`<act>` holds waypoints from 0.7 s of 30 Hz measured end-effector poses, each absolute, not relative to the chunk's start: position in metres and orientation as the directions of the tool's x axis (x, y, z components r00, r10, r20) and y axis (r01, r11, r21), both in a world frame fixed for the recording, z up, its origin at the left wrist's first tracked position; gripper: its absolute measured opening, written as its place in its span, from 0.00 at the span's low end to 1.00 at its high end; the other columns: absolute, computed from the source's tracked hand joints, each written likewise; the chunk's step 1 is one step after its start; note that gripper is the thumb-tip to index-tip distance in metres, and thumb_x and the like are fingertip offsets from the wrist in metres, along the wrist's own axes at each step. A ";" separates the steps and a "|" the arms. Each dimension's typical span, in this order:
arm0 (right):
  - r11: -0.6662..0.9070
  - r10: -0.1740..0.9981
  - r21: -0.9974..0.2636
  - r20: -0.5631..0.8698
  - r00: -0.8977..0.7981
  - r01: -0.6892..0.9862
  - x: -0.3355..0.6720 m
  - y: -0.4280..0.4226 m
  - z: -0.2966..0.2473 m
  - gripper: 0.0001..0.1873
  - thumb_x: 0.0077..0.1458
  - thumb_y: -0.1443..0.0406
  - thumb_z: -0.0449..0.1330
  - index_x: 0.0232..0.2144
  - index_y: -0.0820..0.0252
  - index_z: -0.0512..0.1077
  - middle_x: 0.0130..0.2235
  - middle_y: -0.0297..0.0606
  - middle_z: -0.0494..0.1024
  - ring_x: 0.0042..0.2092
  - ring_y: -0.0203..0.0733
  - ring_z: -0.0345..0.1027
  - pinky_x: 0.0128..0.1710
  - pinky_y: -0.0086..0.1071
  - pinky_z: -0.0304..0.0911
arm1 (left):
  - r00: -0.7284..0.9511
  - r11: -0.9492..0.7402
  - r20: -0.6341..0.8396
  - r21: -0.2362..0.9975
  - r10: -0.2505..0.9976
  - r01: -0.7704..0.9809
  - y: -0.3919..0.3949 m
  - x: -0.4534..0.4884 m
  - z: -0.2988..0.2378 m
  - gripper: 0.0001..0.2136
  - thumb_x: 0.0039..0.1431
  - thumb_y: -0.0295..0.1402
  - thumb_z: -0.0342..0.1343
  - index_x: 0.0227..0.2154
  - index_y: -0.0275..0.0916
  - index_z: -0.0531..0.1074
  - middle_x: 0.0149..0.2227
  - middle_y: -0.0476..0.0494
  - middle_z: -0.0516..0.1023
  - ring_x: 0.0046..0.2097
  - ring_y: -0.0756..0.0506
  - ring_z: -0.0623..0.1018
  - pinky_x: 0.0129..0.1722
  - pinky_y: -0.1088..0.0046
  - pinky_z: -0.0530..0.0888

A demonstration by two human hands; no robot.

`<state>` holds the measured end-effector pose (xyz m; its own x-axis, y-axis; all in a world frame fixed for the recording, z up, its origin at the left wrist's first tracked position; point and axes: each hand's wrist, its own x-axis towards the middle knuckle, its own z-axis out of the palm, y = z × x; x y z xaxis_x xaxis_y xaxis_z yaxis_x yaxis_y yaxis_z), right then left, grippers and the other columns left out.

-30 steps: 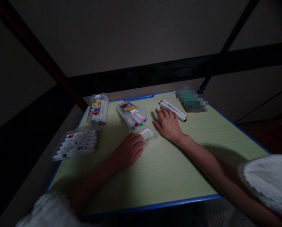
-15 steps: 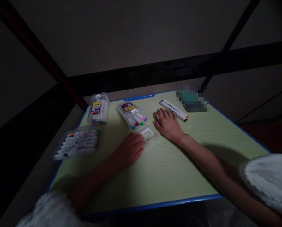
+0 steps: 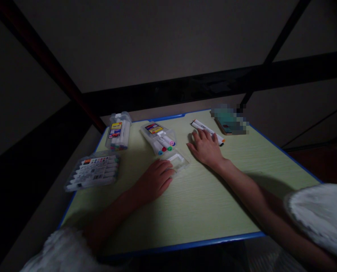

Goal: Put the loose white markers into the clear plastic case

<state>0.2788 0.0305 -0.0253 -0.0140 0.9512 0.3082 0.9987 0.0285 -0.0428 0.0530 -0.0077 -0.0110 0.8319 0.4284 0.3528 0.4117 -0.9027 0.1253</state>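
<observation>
My left hand (image 3: 154, 180) lies palm down with its fingers curled over the near left edge of a clear plastic lid (image 3: 179, 160). The lid is folded open from a marker case (image 3: 153, 132), and several white markers (image 3: 165, 142) with coloured ends poke out of it. My right hand (image 3: 208, 150) reaches over two loose markers, with its fingers apart and the fingertips at the black-ended marker (image 3: 222, 144). Beside that one lies the orange-ended marker (image 3: 213, 133). The fingers partly cover both; whether they touch them I cannot tell.
A closed marker case (image 3: 118, 132) stands at the back left. Another case of markers (image 3: 93, 172) lies flat at the table's left edge. A green, partly blurred flat object (image 3: 227, 120) rests at the back right. The pale green table (image 3: 196, 211) has a blue edge; a wall rises behind.
My right hand has moved slightly right, from beside the two loose markers to over their near side. My left hand and the lid have stayed in place.
</observation>
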 end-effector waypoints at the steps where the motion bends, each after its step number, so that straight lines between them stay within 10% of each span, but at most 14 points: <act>1: 0.028 0.950 -0.045 0.311 -0.013 0.999 0.279 0.030 -0.025 0.24 0.58 0.56 0.46 0.51 0.65 0.61 0.58 0.53 0.60 0.58 0.56 0.52 0.54 0.54 0.46 | 0.832 -0.903 0.353 0.124 0.427 0.411 -0.008 0.053 -0.011 0.07 0.59 0.27 0.47 0.39 0.32 0.67 0.42 0.38 0.69 0.48 0.43 0.67 0.51 0.60 0.67; 21: 0.035 0.944 -0.035 0.330 -0.022 0.999 0.281 0.033 -0.026 0.22 0.57 0.55 0.46 0.46 0.65 0.65 0.54 0.53 0.64 0.55 0.57 0.54 0.49 0.49 0.52 | 0.833 -0.903 0.351 0.132 0.429 0.409 -0.007 0.052 -0.011 0.08 0.59 0.27 0.46 0.40 0.33 0.67 0.43 0.38 0.69 0.49 0.43 0.67 0.50 0.60 0.68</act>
